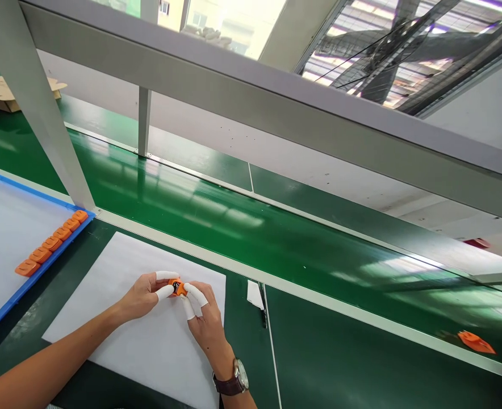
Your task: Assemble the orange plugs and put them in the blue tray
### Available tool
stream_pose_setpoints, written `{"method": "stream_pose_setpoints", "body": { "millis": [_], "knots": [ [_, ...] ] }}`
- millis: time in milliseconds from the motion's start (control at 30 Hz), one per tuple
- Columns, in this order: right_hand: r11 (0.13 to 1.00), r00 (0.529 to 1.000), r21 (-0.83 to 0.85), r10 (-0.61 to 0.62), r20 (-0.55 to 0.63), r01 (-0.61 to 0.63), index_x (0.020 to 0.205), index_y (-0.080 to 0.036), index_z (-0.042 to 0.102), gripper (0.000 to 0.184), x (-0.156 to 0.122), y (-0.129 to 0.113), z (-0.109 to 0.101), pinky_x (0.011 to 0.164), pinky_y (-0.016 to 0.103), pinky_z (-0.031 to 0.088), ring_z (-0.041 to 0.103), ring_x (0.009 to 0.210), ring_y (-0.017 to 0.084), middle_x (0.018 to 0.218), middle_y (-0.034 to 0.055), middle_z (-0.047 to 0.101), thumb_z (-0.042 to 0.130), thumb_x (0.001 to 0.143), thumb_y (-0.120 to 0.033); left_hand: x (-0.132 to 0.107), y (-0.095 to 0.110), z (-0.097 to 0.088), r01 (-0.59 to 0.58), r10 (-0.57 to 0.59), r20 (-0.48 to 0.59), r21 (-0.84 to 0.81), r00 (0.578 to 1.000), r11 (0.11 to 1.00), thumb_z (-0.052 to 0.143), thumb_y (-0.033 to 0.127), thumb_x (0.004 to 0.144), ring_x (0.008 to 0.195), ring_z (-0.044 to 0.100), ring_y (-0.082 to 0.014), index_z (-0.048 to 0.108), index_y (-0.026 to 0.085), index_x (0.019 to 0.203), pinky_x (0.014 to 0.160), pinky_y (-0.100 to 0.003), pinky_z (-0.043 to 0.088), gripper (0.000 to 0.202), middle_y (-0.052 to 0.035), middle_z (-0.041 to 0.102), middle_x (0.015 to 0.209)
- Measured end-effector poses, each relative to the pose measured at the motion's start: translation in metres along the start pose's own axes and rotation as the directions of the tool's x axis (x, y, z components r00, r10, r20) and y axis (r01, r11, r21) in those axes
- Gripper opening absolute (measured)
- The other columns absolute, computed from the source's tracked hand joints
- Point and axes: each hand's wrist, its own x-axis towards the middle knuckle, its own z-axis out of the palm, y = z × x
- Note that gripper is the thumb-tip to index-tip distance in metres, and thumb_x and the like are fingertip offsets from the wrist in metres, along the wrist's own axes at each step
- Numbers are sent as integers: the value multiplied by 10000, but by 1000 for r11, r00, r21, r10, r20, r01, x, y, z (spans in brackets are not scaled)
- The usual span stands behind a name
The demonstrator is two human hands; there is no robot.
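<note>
A small orange plastic part (182,290) with a black middle is held up between my two hands over the white sheet (149,352). My left hand (143,292) pinches its left side between thumb and finger. From the right, my right hand (206,315) closes on the same part with its fingertips. White finger cots cover the thumb and fingertip of each hand. My fingers hide some of the part, so its exact kind is unclear. A watch (237,379) with a dark strap is on my right wrist.
At left, several orange pieces (51,243) line the edge of a blue-rimmed tray (4,309). A black pen-like object (264,318) and a white scrap (254,294) lie right of the sheet. Another orange piece (476,342) rests on the green belt (293,238) beneath a grey metal frame (234,74).
</note>
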Motion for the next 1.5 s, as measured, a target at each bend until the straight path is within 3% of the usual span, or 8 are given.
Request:
{"method": "stream_pose_setpoints", "body": {
  "millis": [300, 400, 567, 667, 733, 1100, 1267, 1500],
  "knots": [
    [998, 998, 59, 31, 57, -34, 1359, -362, 527, 530, 1, -4, 2, 887, 474, 589, 623, 1078, 249, 1195, 86, 633, 569, 916, -75, -2, -6, 4, 2, -11, 49, 182, 999, 983, 540, 299, 952, 1084, 670, -248, 652, 268, 1294, 1006, -399, 521, 362, -39, 726, 1190],
    [962, 981, 218, 138, 139, -166, 1294, -346, 587, 419, 2, -4, -2, 983, 476, 565, 604, 1186, 246, 1268, 75, 611, 587, 928, -142, -2, -7, 4, 16, -20, 29, 151, 999, 988, 566, 274, 936, 1198, 621, -254, 629, 275, 1320, 1049, -400, 499, 389, -34, 689, 1279],
    [670, 840, 525, 508, 191, -525, 1202, -284, 639, 304, 2, 1, -2, 912, 449, 619, 720, 979, 222, 1098, 56, 723, 669, 902, -324, 0, -8, 3, 27, -35, 46, 159, 998, 987, 572, 281, 933, 1271, 578, -259, 612, 267, 1339, 1117, -435, 447, 408, -38, 618, 1394],
    [520, 748, 565, 589, 307, -641, 1251, -257, 643, 420, 5, 0, -4, 980, 506, 582, 728, 1033, 261, 1117, 69, 761, 721, 859, -389, 0, -8, 3, 14, -25, 65, 171, 998, 985, 562, 289, 934, 1300, 555, -261, 604, 268, 1348, 1133, -449, 430, 416, -35, 594, 1423],
    [490, 726, 560, 594, 347, -668, 1249, -253, 660, 439, 8, -2, -5, 1021, 537, 548, 710, 1091, 285, 1172, 71, 752, 738, 844, -404, 0, -7, 3, 12, -26, 72, 183, 997, 983, 552, 293, 936, 1302, 553, -262, 595, 271, 1359, 1134, -457, 427, 425, -33, 596, 1421],
    [642, 795, 486, 563, 228, -594, 1314, -274, 611, 430, -3, 5, 11, 1031, 515, 553, 677, 1156, 281, 1273, 75, 700, 664, 896, -362, 1, -6, 5, 22, -24, 9, 179, 1000, 984, 569, 265, 934, 1219, 614, -251, 628, 277, 1321, 1094, -426, 470, 392, -31, 636, 1374],
    [606, 787, 522, 564, 251, -600, 1340, -262, 586, 467, 1, 4, 6, 1080, 523, 509, 646, 1212, 276, 1295, 74, 689, 659, 900, -401, 5, -8, 5, 53, -47, -47, 136, 998, 989, 634, 304, 902, 1153, 655, -258, 707, 250, 1189, 1071, -434, 495, 300, -45, 710, 1252],
    [514, 749, 573, 585, 310, -639, 1308, -273, 617, 481, 6, 5, -3, 1078, 538, 502, 648, 1209, 286, 1283, 63, 699, 695, 867, -448, 6, -6, 7, 37, -37, 3, 134, 999, 990, 608, 249, 916, 1109, 670, -236, 674, 217, 1167, 1040, -413, 524, 261, -56, 729, 1161]
  ]
}}
